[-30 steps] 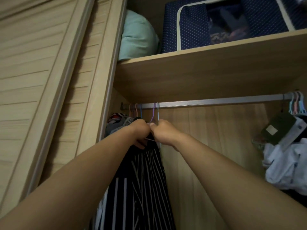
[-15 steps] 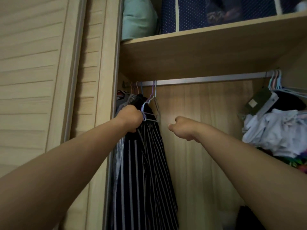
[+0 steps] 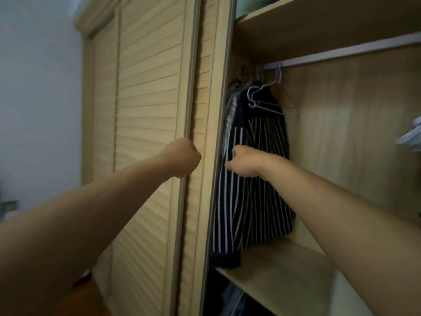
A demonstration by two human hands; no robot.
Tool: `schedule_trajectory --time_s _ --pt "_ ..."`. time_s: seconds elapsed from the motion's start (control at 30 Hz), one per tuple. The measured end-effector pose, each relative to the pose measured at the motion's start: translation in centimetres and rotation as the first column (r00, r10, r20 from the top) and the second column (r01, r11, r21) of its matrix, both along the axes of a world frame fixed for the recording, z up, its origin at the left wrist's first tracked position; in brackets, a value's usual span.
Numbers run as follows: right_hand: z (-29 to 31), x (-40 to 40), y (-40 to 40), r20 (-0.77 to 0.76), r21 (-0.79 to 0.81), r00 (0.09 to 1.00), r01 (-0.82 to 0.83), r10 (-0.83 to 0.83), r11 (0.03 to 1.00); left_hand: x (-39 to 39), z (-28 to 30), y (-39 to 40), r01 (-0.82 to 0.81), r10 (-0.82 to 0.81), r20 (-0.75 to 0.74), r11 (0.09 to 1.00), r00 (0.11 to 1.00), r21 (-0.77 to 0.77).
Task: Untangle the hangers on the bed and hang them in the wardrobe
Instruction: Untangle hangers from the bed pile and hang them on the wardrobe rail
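Observation:
A pale purple wire hanger (image 3: 264, 96) hangs from the metal rail (image 3: 341, 53) at the wardrobe's left end, against a dark striped garment (image 3: 255, 190). My left hand (image 3: 181, 157) is a closed fist in front of the slatted sliding door (image 3: 150, 133), holding nothing. My right hand (image 3: 243, 161) has curled fingers and hovers in front of the striped garment, well below the hanger; nothing shows in its grip. The bed is out of view.
A wooden shelf (image 3: 319, 26) runs above the rail and another shelf (image 3: 280, 270) lies under the garment. Pale clothes (image 3: 412, 135) hang at the right edge. More garments (image 3: 234, 87) crowd the rail's left end.
Both hands have dropped away from the hanger, which stays on the rail. My left hand moved left in front of the door. The view swung left and down.

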State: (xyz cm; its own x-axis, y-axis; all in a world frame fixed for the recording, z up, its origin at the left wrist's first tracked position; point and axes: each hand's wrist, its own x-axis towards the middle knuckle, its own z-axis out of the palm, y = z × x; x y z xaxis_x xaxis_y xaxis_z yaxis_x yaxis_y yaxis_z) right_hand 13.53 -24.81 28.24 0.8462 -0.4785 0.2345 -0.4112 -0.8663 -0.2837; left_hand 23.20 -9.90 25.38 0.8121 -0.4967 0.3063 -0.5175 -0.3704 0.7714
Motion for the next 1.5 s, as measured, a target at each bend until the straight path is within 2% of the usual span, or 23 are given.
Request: schedule_trajectory --time_s 0.07,0.17,0.3,0.47,0.57,0.7,0.77,0.83,0.93,1.03,1.2,1.3,1.5 --pt "-3.0 0.3 3.6 -0.059 0.048 0.996 -0.058 0.061 0.997 -1.5 -1.6 3.4 -0.048 0.04 0.09 0.994 0.995 0.096" --pt "-5.7 1.2 9.4 -0.048 0.11 0.988 -0.143 0.149 0.984 -2.8 -5.4 10.4 -0.155 0.135 0.104 0.965 0.985 0.213" --pt "-10.2 2.1 19.9 -0.049 0.131 0.922 -0.376 0.385 0.917 -5.2 -10.1 21.9 -0.316 0.303 0.092 0.892 0.948 0.323" --pt "-18.7 2.4 36.0 -0.157 0.252 0.765 -0.58 0.624 0.774 -9.8 -18.8 37.8 -0.472 0.526 -0.054 0.8 0.849 0.371" --pt "-24.6 1.3 46.4 -0.207 0.359 0.632 -0.661 0.746 0.659 -13.7 -24.3 47.1 -0.522 0.619 -0.153 0.75 0.77 0.406" --pt "-33.3 -1.8 60.5 -0.297 0.433 0.481 -0.702 0.825 0.565 -21.1 -32.7 61.1 -0.601 0.706 -0.365 0.708 0.607 0.37" --pt "-38.6 -3.7 65.9 -0.336 0.483 0.446 -0.675 0.83 0.558 -25.4 -37.3 67.5 -0.643 0.713 -0.504 0.684 0.487 0.344" --pt "-43.7 -6.4 71.3 -0.397 0.593 0.39 -0.582 0.831 0.557 -29.5 -42.1 74.5 -0.667 0.693 -0.631 0.656 0.348 0.353" --pt "-48.5 -8.9 75.0 -0.463 0.643 0.376 -0.481 0.803 0.596 -33.4 -46.7 80.7 -0.711 0.667 -0.715 0.607 0.212 0.355" --pt "-51.2 -9.9 78.5 -0.458 0.677 0.419 -0.406 0.784 0.613 -34.9 -48.6 84.8 -0.759 0.611 -0.782 0.566 0.125 0.321" --pt "-55.2 -8.8 82.3 -0.46 0.72 0.457 -0.309 0.761 0.621 -33.5 -51.6 87.7 -0.776 0.521 -0.852 0.555 0.043 0.3" --pt "-57.8 -6.5 84.5 -0.454 0.771 0.446 -0.238 0.772 0.591 -32.1 -53.0 89.1 -0.773 0.502 -0.865 0.541 -0.018 0.33" --pt "-62.2 -1.3 90.1 -0.501 0.835 0.451 0.026 0.739 0.55 -29.9 -53.8 94.3 -0.814 0.468 -0.861 0.409 -0.201 0.412"
